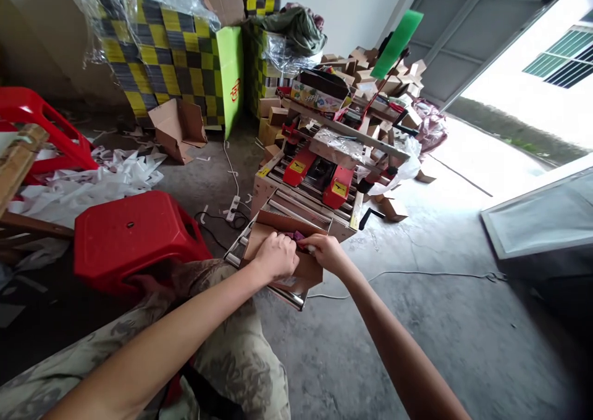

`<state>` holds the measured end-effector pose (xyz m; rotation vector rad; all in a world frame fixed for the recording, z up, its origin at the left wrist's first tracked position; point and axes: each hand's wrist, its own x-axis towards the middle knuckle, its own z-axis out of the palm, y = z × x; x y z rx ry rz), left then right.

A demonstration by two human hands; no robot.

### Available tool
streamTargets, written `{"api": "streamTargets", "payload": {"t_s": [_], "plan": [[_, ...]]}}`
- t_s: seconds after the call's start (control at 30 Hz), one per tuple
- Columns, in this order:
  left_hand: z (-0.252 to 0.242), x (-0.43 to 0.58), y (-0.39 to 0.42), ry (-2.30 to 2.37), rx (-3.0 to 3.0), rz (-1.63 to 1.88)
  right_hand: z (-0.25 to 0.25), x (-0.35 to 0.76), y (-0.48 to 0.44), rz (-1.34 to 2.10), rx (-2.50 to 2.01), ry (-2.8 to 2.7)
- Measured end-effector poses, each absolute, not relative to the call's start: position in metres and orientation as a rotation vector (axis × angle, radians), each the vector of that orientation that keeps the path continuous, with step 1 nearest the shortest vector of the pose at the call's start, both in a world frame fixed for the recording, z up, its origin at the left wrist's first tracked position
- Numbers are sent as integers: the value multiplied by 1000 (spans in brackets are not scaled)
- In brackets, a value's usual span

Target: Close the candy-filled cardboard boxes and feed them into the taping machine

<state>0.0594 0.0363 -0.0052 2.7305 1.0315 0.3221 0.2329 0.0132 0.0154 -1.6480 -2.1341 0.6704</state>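
Note:
A small open cardboard box (pixel 296 270) rests on the near rollers of a carton-sealing machine (pixel 315 179). My left hand (pixel 277 256) is curled shut over the box's left side, gripping its top edge. My right hand (pixel 327 252) is closed at the box's right side, fingers pressed together on something pink and purple (pixel 299 237) inside the box opening. The two hands nearly touch over the box. What lies deeper in the box is hidden.
A red plastic stool (pixel 132 235) stands left of my knee. Stacked yellow-and-black packs (pixel 162 55) under plastic wrap fill the back. Small cardboard boxes (pixel 370 68) pile behind the machine. A power strip (pixel 231 208) and cables lie on the concrete floor. White scrap (pixel 92 179) lies at left.

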Motion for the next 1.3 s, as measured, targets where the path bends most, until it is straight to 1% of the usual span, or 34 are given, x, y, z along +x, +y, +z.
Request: {"api": "streamTargets", "payload": {"t_s": [0.17,0.33,0.4,0.5,0.67,0.8,0.87,1.0,1.1,1.2,1.3], "plan": [[-9,62,37,1065,2714,301,18,220,32,439,-2033,-2191],[-14,47,19,1167,2692,439,13,195,28,297,-2206,-2156],[-15,43,13,1133,2708,485,12,188,26,260,-2234,-2166],[-15,40,10,1014,2738,494,14,186,17,253,-2195,-2215],[-14,41,9,1064,2717,489,30,196,-8,295,-2000,-2285],[-10,42,9,1062,2738,446,47,197,3,44,-1825,-1986],[-9,42,8,1079,2739,437,49,193,13,17,-1815,-1944],[-14,41,7,1086,2756,489,29,178,-1,190,-1919,-2094],[-24,35,6,901,2790,532,4,172,-34,102,-1834,-2111],[-28,19,1,736,2776,645,-10,175,-51,70,-1773,-2127],[-22,-5,0,725,2795,733,-14,178,-48,81,-1784,-2140]]}}
